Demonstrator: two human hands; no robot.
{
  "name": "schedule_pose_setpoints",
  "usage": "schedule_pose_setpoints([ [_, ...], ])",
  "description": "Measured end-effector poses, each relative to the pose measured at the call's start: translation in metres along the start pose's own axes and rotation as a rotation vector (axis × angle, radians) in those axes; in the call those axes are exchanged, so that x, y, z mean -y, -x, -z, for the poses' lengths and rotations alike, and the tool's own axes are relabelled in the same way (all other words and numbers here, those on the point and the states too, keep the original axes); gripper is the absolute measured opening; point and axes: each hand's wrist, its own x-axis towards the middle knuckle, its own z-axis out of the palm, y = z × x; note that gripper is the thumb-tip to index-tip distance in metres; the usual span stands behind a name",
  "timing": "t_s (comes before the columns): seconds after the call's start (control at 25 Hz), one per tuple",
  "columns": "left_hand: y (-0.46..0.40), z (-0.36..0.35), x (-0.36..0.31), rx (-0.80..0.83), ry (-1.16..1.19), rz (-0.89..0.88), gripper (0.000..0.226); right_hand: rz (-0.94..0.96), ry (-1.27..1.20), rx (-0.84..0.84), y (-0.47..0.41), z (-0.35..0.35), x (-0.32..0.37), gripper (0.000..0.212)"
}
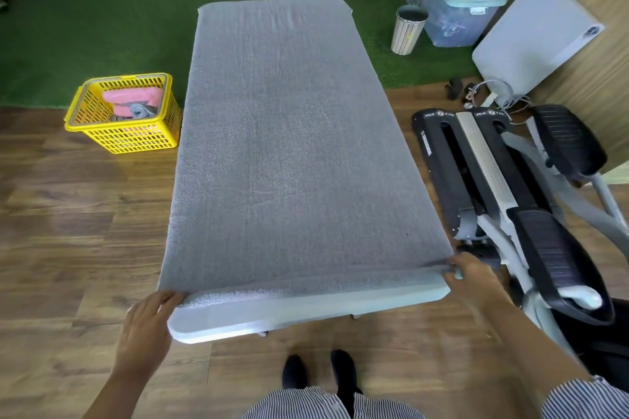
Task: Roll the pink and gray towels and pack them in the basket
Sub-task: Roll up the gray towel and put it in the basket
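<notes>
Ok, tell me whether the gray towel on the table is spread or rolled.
Spread: gray towel lies flat over the table, both hands only pinching its near corners.

White folding table [299, 311] carries one gray towel [292, 146], spread flat and covering nearly the whole tabletop from far edge to near edge, with only a pale strip of bare tabletop showing along the near edge. Wood-plank floor [68, 214] lies under the table, meeting green artificial turf [85, 44] toward the far end. On the floor just beside the table's left edge stands a yellow plastic basket [126, 136] holding rolled pink and gray towels; a black-and-gray exercise machine [510, 187] stands on the floor along the right edge.
</notes>
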Motion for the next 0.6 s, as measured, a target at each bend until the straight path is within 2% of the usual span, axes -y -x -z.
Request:
schedule_pose_setpoints([
  [0.12, -0.002, 0.002, -0.015, -0.05, 0.013, 0.034, 0.059, 0.077, 0.056, -0.08, -0.001, -0.005, 0.005, 0.025],
  [0.2, -0.001, 0.004, -0.022, -0.075, 0.047, 0.033, 0.053, 0.191, 0.093, -0.14, 0.001, -0.01, 0.002, 0.021],
  [0.28, 0.0, 0.004, -0.023, -0.09, 0.093, 0.016, 0.043, 0.251, 0.1, -0.158, 0.006, -0.014, -0.004, 0.028],
  [0.4, -0.003, 0.003, -0.022, -0.074, 0.115, 0.019, 0.039, 0.153, 0.06, -0.098, 0.005, -0.016, -0.004, 0.038],
  [0.6, -0.006, 0.001, -0.031, -0.021, -0.013, 0.064, 0.032, 0.177, 0.092, -0.071, -0.003, -0.013, 0.002, 0.027],
])
